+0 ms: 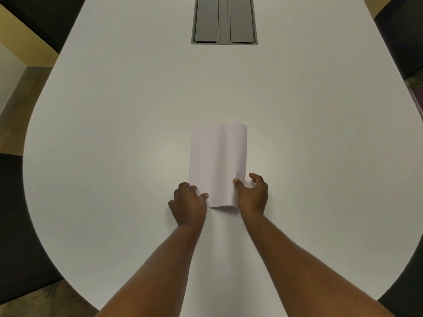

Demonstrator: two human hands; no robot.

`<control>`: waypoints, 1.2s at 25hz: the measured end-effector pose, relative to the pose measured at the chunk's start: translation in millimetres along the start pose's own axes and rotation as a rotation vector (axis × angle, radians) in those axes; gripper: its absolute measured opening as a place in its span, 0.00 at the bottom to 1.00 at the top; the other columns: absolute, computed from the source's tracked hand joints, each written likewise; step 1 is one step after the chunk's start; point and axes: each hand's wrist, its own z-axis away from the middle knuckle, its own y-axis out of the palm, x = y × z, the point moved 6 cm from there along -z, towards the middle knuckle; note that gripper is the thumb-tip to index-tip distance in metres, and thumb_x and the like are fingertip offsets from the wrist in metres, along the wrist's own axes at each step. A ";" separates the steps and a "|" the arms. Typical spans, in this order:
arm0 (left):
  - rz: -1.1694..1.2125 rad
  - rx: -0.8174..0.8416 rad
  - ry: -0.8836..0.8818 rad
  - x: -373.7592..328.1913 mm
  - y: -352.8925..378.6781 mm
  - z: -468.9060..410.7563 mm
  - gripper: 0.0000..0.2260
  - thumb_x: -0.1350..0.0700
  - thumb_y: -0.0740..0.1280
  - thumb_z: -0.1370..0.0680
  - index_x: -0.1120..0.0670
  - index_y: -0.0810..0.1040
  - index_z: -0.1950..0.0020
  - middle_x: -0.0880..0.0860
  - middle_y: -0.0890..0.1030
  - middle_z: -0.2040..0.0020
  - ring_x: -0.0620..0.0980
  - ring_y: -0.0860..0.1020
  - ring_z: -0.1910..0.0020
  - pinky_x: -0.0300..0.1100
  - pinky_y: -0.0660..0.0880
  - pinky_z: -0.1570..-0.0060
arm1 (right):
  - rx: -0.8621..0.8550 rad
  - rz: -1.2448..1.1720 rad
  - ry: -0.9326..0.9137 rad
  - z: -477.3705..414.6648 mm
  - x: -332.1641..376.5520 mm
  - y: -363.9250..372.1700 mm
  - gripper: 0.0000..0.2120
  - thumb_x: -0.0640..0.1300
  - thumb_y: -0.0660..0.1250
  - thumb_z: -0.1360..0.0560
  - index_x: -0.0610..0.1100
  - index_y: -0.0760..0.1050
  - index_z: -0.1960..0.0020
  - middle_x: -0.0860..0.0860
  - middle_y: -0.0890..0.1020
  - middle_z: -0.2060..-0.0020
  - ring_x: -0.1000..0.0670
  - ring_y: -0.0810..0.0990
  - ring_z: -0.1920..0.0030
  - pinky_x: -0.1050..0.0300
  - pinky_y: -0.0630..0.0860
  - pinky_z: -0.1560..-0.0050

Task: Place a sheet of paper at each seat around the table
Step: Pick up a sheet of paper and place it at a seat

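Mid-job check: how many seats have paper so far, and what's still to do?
Done: nothing visible; the white oval table shows no sheet laid at any other seat in view. In hand: the left hand and right hand grip the near edge of the white paper, whether one sheet or several is unclear, at the near end. Left: the side seats with dark chairs, and any out of view.
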 end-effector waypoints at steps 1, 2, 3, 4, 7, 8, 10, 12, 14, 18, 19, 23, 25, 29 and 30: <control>-0.005 0.004 0.002 -0.5 -0.1 -0.1 0.14 0.47 0.74 0.27 0.55 0.83 0.46 0.50 0.78 0.39 0.52 0.77 0.41 0.50 0.69 0.48 | 0.005 -0.003 0.042 -3.8 -4.4 -1.0 0.24 0.49 0.75 0.27 0.46 0.74 0.34 0.48 0.76 0.36 0.48 0.77 0.39 0.57 0.72 0.40; -0.012 0.007 0.008 -0.9 -0.4 -0.3 0.15 0.47 0.74 0.27 0.55 0.83 0.46 0.50 0.78 0.39 0.53 0.77 0.41 0.50 0.70 0.48 | 0.007 0.021 0.056 -5.5 -7.9 -1.8 0.24 0.50 0.74 0.27 0.46 0.74 0.34 0.48 0.76 0.36 0.47 0.76 0.37 0.55 0.72 0.39; -0.012 0.007 0.013 -0.9 -1.0 -0.4 0.16 0.47 0.74 0.27 0.55 0.82 0.45 0.50 0.78 0.39 0.53 0.77 0.41 0.50 0.70 0.48 | -0.002 0.073 0.048 -5.5 -9.5 -3.0 0.24 0.51 0.74 0.27 0.46 0.74 0.34 0.48 0.76 0.35 0.46 0.76 0.36 0.53 0.73 0.39; 0.001 0.006 0.012 -0.3 -1.9 -0.4 0.17 0.47 0.74 0.27 0.55 0.81 0.43 0.51 0.78 0.40 0.54 0.77 0.42 0.51 0.71 0.48 | -0.019 0.145 0.022 -4.7 -9.8 -5.0 0.25 0.52 0.74 0.27 0.47 0.73 0.34 0.50 0.75 0.35 0.47 0.75 0.36 0.51 0.74 0.39; 0.078 0.033 -0.069 4.8 -5.0 -0.8 0.28 0.44 0.75 0.28 0.55 0.75 0.34 0.52 0.75 0.36 0.55 0.77 0.39 0.52 0.74 0.45 | -0.039 0.375 -0.091 -2.2 -11.4 -10.2 0.28 0.54 0.75 0.29 0.47 0.72 0.32 0.51 0.73 0.34 0.46 0.73 0.35 0.46 0.73 0.38; 0.104 0.041 -0.110 6.6 -5.7 -1.7 0.30 0.43 0.75 0.29 0.56 0.74 0.33 0.53 0.74 0.35 0.56 0.77 0.39 0.52 0.75 0.44 | -0.026 0.461 -0.111 -3.2 -14.0 -11.5 0.29 0.53 0.75 0.29 0.47 0.71 0.32 0.50 0.72 0.34 0.45 0.72 0.35 0.46 0.71 0.38; 0.129 0.037 -0.163 8.3 -7.8 -3.6 0.28 0.42 0.76 0.30 0.56 0.75 0.37 0.54 0.74 0.38 0.57 0.78 0.42 0.51 0.76 0.47 | 0.000 0.636 -0.145 -5.6 -20.1 -13.2 0.31 0.52 0.75 0.29 0.46 0.69 0.30 0.48 0.72 0.34 0.44 0.72 0.35 0.47 0.70 0.39; 0.129 0.028 -0.188 8.6 -8.5 -3.6 0.26 0.43 0.76 0.29 0.57 0.76 0.38 0.54 0.74 0.40 0.57 0.78 0.43 0.51 0.74 0.47 | 0.006 0.716 -0.175 -6.2 -23.7 -13.7 0.32 0.52 0.75 0.29 0.46 0.69 0.30 0.48 0.71 0.34 0.44 0.71 0.35 0.47 0.70 0.41; 0.131 0.026 -0.204 7.5 -6.3 -2.0 0.26 0.44 0.76 0.29 0.57 0.77 0.37 0.54 0.75 0.40 0.57 0.76 0.41 0.51 0.73 0.45 | 0.004 0.718 -0.181 -6.2 -24.0 -12.9 0.31 0.51 0.76 0.30 0.47 0.69 0.30 0.48 0.71 0.34 0.44 0.71 0.36 0.47 0.70 0.41; 0.168 0.018 -0.259 -2.2 -4.3 1.0 0.23 0.46 0.76 0.29 0.56 0.80 0.39 0.55 0.78 0.41 0.57 0.76 0.41 0.51 0.71 0.44 | 0.012 0.728 -0.197 -5.0 -22.8 -12.1 0.30 0.51 0.75 0.29 0.46 0.70 0.31 0.48 0.71 0.35 0.44 0.71 0.36 0.47 0.70 0.41; 0.206 0.026 -0.297 -2.4 -4.1 -0.7 0.22 0.47 0.77 0.29 0.56 0.80 0.39 0.55 0.78 0.41 0.57 0.77 0.41 0.52 0.71 0.43 | 0.014 0.735 -0.202 -4.8 -22.8 -12.2 0.29 0.50 0.75 0.29 0.46 0.70 0.32 0.48 0.71 0.35 0.44 0.71 0.36 0.47 0.70 0.41; 0.353 0.106 -0.466 1.7 0.7 -8.2 0.19 0.51 0.77 0.30 0.54 0.79 0.42 0.54 0.82 0.43 0.58 0.81 0.44 0.52 0.75 0.41 | 0.015 0.749 -0.219 -4.7 -21.7 -13.6 0.27 0.49 0.75 0.29 0.45 0.71 0.34 0.48 0.71 0.35 0.45 0.71 0.37 0.48 0.71 0.42; 0.448 0.127 -0.518 3.5 3.5 -8.9 0.19 0.51 0.77 0.30 0.54 0.79 0.43 0.54 0.83 0.45 0.58 0.82 0.47 0.52 0.77 0.43 | 0.014 0.744 -0.224 -4.5 -21.1 -14.5 0.27 0.49 0.76 0.29 0.45 0.71 0.34 0.48 0.72 0.36 0.44 0.72 0.37 0.48 0.71 0.43; 0.523 0.113 -0.507 4.4 5.2 -9.2 0.14 0.52 0.75 0.30 0.55 0.82 0.47 0.54 0.84 0.48 0.58 0.82 0.49 0.50 0.79 0.45 | 0.015 0.746 -0.226 -4.2 -21.2 -15.0 0.27 0.49 0.76 0.29 0.45 0.71 0.34 0.48 0.72 0.36 0.44 0.72 0.38 0.48 0.71 0.43; 0.525 0.109 -0.504 4.4 5.1 -9.5 0.12 0.53 0.75 0.30 0.56 0.83 0.48 0.54 0.85 0.49 0.58 0.82 0.50 0.50 0.79 0.45 | 0.018 0.751 -0.226 -3.9 -21.3 -14.7 0.27 0.49 0.76 0.29 0.45 0.71 0.34 0.48 0.72 0.36 0.44 0.72 0.38 0.48 0.71 0.43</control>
